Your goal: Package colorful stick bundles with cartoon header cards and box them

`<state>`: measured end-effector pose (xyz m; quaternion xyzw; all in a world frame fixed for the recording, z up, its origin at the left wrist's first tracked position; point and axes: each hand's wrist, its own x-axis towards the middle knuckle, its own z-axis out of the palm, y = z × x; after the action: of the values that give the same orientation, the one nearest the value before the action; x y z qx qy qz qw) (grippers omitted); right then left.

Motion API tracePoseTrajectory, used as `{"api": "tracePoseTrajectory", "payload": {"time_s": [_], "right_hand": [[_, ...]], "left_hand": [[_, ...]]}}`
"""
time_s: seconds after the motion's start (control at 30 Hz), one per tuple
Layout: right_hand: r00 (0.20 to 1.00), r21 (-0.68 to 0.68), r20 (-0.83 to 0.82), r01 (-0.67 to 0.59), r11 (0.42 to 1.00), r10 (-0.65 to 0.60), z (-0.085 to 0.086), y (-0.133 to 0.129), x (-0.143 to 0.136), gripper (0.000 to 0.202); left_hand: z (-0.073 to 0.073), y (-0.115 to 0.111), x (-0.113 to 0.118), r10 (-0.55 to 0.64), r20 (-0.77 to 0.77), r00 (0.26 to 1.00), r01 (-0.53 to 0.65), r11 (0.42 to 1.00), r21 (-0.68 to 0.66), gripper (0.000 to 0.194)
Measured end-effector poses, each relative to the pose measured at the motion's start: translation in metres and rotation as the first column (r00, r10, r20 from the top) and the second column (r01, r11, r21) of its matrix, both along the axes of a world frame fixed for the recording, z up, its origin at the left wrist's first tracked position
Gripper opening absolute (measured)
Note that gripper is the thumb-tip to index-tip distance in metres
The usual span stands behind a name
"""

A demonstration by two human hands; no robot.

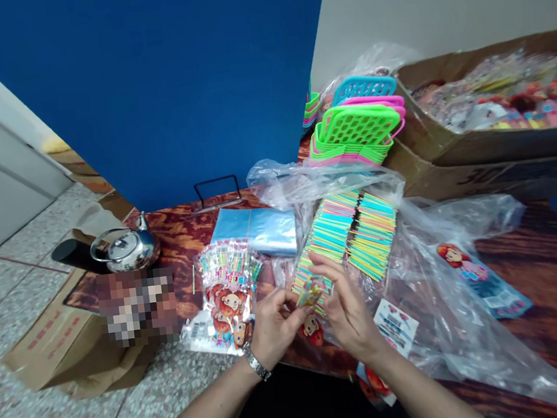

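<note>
My left hand point(275, 325), a metal-banded watch point(256, 362) on its wrist, pinches a small shiny packet point(311, 292) with yellow in it. My right hand point(346, 308) is close on the packet's other side, its fingers stretched and apart over a bundle of thin coloured sticks point(328, 230); whether it touches the packet is hard to see. Below the packet shows a red-haired cartoon picture point(312, 331); I cannot tell if it is joined to it. Left of my hands lie printed cartoon bags point(229, 308), several overlapping. More sticks point(374, 231) lie just beyond my right hand.
Clear plastic sheeting point(452, 323) covers the table's right side, a blue cartoon bag point(485, 279) on it. Blue-tinted bags point(255, 230) lie behind. Stacked plastic baskets point(359, 126) and an open carton point(493, 151) stand back right. A metal kettle point(129, 249) sits left.
</note>
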<state>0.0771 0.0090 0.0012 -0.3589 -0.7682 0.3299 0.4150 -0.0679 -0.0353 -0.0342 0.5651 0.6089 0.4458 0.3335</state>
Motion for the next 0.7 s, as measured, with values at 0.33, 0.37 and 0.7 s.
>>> {"api": "tracePoseTrajectory", "payload": {"time_s": [0.33, 0.37, 0.7], "right_hand": [[0.944, 0.445, 0.331, -0.162, 0.881, 0.006, 0.027, 0.012, 0.026, 0.020], [0.937, 0.453, 0.348, -0.178, 0.873, 0.011, 0.028, 0.011, 0.025, 0.019], [0.963, 0.503, 0.270, -0.127, 0.855, -0.016, 0.036, 0.011, 0.024, 0.023]], "left_hand": [[0.004, -0.002, -0.011, -0.070, -0.177, 0.982, 0.122, 0.946, 0.300, 0.009], [0.003, -0.002, -0.012, -0.066, -0.185, 0.981, 0.124, 0.939, 0.322, 0.009], [0.002, -0.006, -0.014, -0.055, -0.195, 0.979, 0.124, 0.924, 0.362, 0.010]]}}
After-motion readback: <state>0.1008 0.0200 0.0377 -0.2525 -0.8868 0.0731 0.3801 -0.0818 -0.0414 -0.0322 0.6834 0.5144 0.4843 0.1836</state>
